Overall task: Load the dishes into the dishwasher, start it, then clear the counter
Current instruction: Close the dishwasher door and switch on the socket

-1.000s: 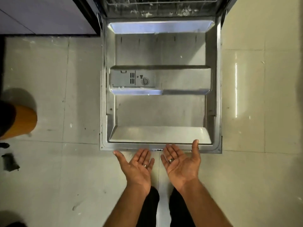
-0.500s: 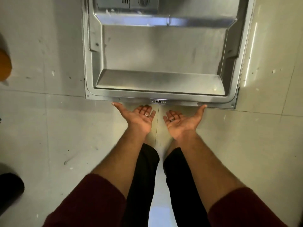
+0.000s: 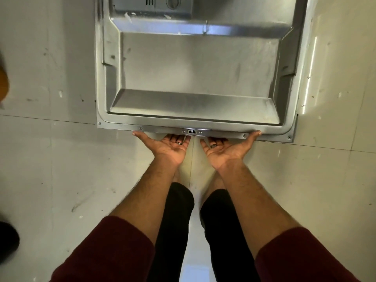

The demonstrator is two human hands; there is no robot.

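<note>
Both sets of our fingers (image 3: 176,137) lie straight and palm-up, tips tucked under the front lip of the dishwasher door (image 3: 195,78), thumbs splayed wide along its edge; they curl round nothing. Our left hand (image 3: 166,146) sits just left of the latch (image 3: 191,131), our right hand (image 3: 225,148) just right of it. That door lies flat open above the tiled floor (image 3: 50,169). We judge it stiff, fairly heavy, smooth steel, hinged at the far end, so lifting from below near the latch, evenly, seems best
</note>
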